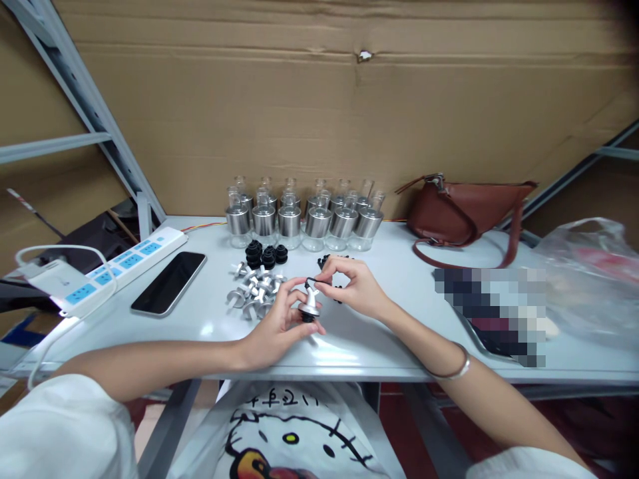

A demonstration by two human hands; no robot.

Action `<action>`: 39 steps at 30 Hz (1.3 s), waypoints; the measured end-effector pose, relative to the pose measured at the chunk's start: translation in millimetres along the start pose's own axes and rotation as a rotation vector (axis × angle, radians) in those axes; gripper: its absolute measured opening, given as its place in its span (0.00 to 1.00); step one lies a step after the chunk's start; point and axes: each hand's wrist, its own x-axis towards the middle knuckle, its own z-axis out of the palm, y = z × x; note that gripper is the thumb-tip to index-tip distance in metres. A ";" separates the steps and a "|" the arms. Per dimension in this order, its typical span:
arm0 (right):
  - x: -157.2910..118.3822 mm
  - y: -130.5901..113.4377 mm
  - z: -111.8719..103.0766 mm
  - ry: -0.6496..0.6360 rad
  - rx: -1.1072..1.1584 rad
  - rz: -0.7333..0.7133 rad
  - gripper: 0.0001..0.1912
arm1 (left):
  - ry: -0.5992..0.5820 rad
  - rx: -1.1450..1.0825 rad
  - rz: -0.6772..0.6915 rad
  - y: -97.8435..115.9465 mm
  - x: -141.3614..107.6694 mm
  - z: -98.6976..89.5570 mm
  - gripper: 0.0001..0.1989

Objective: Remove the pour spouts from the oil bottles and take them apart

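Observation:
My left hand [282, 327] is closed around a silver spout [310, 305] with a black ribbed base, held upright just above the table. At the spout's top, my right hand [352, 285] pinches a small black piece [314, 282] that meets the tip. Beside my left hand lies a pile of silver spout parts [257, 291]. Behind that pile sit several black ribbed stoppers [268, 255]. More small black pieces [327, 259] lie behind my right hand and are partly hidden by it.
Glass bottles with metal bands [318, 223] stand in rows at the back. A phone [170, 283] and power strip [124, 269] lie left. To the right are a brown bag [449, 216], a pixelated item [492, 313] and a plastic bag [594, 279].

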 end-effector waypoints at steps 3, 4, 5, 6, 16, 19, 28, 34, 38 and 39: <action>-0.1 -0.5 -0.4 0.009 0.010 -0.018 0.07 | -0.007 -0.003 0.021 0.3 -0.2 0.4 0.27; -0.1 -0.6 -0.9 0.008 0.023 -0.020 0.07 | -0.009 -0.003 0.027 0.3 -0.5 0.5 0.27; 0.0 -0.8 -1.5 0.001 0.038 -0.018 0.06 | -0.013 -0.002 0.032 0.4 -0.7 0.7 0.26; 0.0 -0.9 -2.2 -0.010 0.053 -0.015 0.06 | -0.014 0.001 0.036 0.6 -1.0 0.8 0.26; 0.5 -2.0 -6.4 -0.059 0.111 -0.045 0.03 | -0.013 -0.005 0.049 1.0 -1.5 1.4 0.26; 0.5 -4.3 -8.1 -0.106 0.136 -0.048 0.05 | 0.008 -0.021 0.048 0.2 -0.9 1.3 0.26; 1.7 4.2 -19.7 -0.316 0.474 0.176 0.09 | -0.011 -0.003 0.043 -1.9 -1.0 -0.2 0.25; 2.0 8.9 -22.2 -0.379 0.613 0.276 0.11 | -0.041 0.024 0.030 1.8 -1.8 -0.1 0.25; 2.6 5.0 -22.5 -0.390 0.601 0.263 0.09 | -0.054 0.026 0.021 3.0 -2.5 -0.2 0.25; 2.6 3.7 -22.4 -0.402 0.587 0.260 0.09 | -0.053 0.028 0.018 3.2 -2.5 -0.1 0.25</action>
